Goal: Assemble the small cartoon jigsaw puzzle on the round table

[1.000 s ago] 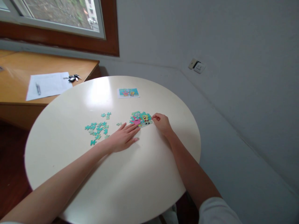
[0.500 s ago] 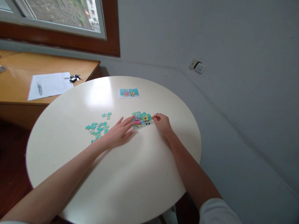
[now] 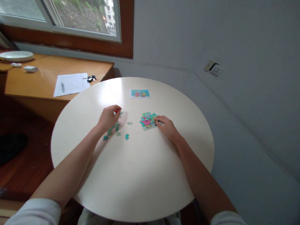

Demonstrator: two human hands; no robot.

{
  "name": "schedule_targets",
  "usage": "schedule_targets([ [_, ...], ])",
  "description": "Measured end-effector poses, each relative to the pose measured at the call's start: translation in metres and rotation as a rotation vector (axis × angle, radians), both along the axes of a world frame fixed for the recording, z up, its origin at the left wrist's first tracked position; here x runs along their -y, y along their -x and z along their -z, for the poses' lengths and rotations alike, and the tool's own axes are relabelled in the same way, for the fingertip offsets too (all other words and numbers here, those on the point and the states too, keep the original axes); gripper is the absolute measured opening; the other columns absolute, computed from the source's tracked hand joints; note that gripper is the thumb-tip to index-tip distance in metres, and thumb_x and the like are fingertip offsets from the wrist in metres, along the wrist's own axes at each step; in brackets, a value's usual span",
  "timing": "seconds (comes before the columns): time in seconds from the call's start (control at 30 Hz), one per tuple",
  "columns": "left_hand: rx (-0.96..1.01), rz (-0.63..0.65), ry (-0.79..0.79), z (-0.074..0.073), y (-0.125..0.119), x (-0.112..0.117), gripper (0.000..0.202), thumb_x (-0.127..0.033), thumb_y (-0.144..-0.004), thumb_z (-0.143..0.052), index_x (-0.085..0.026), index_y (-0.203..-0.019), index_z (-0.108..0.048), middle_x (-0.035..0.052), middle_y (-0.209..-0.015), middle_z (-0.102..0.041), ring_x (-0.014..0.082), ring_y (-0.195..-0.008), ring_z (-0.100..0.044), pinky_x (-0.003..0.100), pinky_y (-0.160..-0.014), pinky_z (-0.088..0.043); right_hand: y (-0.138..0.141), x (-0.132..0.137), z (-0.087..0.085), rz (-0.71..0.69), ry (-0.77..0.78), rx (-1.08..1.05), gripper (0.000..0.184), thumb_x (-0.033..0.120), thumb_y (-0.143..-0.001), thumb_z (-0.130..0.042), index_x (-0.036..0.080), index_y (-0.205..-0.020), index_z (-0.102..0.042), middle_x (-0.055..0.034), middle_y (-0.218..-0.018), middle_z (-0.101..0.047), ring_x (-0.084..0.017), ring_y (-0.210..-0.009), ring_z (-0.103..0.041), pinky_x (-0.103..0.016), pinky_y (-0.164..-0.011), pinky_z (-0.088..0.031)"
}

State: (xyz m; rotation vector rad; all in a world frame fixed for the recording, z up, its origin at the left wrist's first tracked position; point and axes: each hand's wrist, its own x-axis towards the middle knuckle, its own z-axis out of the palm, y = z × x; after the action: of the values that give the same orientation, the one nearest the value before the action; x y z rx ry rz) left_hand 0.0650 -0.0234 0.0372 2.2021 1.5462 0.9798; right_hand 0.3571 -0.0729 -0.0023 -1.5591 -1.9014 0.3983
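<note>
A partly assembled jigsaw puzzle (image 3: 146,121) with cartoon figures lies flat on the white round table (image 3: 131,175). My right hand (image 3: 167,126) is at its right side, curled fingertips and thumb on the puzzle and covering part of the yellow figure. To the left, my left hand (image 3: 109,118) hovers over the loose puzzle pieces (image 3: 111,130) with thumb and fingers pinched together. Whatever is in that pinch is too small to make out, and the hand hides some pieces. Two separate pieces, a pale green piece (image 3: 129,123) and a teal piece (image 3: 127,137), lie between the pile and the puzzle.
A printed picture card (image 3: 140,93) with similar cartoon figures lies beyond the puzzle. On the wooden desk (image 3: 44,70) at the left are a paper sheet (image 3: 72,86), a pen (image 3: 62,87) and keys (image 3: 91,78). A wall with a socket (image 3: 217,70) stands behind and right.
My left hand has left the puzzle and moved left over the loose pieces, its fingers closing from spread to pinched. My right hand has shifted onto the puzzle's right part. The view has turned left.
</note>
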Motion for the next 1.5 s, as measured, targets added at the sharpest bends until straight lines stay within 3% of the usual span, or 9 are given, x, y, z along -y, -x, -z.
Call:
schedule_targets([
  [0.4, 0.076, -0.232, 0.033, -0.002, 0.025, -0.014, 0.025, -0.019, -0.074, -0.046, -0.016, -0.084, -0.069, 0.0068, -0.078, -0.071, 0.0189, -0.073, -0.064, 0.032, -0.075, -0.049, -0.006, -0.002, 0.007, 0.107, 0.031, 0.070, 0.032, 0.024, -0.082, -0.053, 0.023, -0.108, -0.070, -0.0087, -0.128, -0.060, -0.023, -0.119, -0.056, -0.040, -0.108, -0.038],
  [0.8, 0.096, -0.237, 0.087, 0.001, 0.033, -0.020, 0.025, -0.016, -0.072, -0.045, -0.016, -0.083, -0.068, 0.0071, -0.079, -0.071, 0.0189, -0.075, -0.064, 0.032, -0.078, -0.049, -0.010, -0.004, 0.010, 0.084, 0.018, 0.111, 0.032, 0.026, -0.082, -0.053, 0.022, -0.110, -0.070, -0.0109, -0.125, -0.061, -0.025, -0.117, -0.056, -0.042, -0.106, -0.040],
  [0.97, 0.047, -0.134, 0.081, 0.003, 0.025, -0.017, 0.020, -0.022, -0.074, -0.051, -0.016, -0.082, -0.067, 0.0065, -0.076, -0.069, 0.0176, -0.070, -0.062, 0.031, -0.072, -0.049, -0.013, -0.005, 0.013, 0.074, 0.006, 0.116, 0.032, 0.026, -0.082, -0.053, 0.024, -0.111, -0.069, -0.0094, -0.125, -0.060, -0.024, -0.116, -0.057, -0.044, -0.105, -0.040],
  [1.23, -0.083, 0.267, 0.133, 0.008, -0.001, -0.001, 0.025, -0.038, -0.076, -0.056, -0.016, -0.083, -0.066, 0.0055, -0.078, -0.065, 0.0159, -0.069, -0.059, 0.028, -0.067, -0.047, -0.014, -0.006, 0.016, 0.054, -0.009, 0.118, 0.033, 0.028, -0.082, -0.054, 0.025, -0.112, -0.068, -0.0098, -0.124, -0.060, -0.025, -0.116, -0.056, -0.047, -0.104, -0.041],
  [1.5, -0.248, 0.345, 0.189, 0.016, -0.014, 0.005, 0.023, -0.033, -0.075, -0.059, -0.017, -0.088, -0.069, 0.0070, -0.089, -0.064, 0.0158, -0.070, -0.059, 0.031, -0.077, -0.047, -0.013, -0.006, 0.015, 0.053, 0.004, 0.128, 0.034, 0.026, -0.082, -0.054, 0.024, -0.112, -0.067, -0.0106, -0.124, -0.059, -0.025, -0.116, -0.056, -0.046, -0.104, -0.041],
])
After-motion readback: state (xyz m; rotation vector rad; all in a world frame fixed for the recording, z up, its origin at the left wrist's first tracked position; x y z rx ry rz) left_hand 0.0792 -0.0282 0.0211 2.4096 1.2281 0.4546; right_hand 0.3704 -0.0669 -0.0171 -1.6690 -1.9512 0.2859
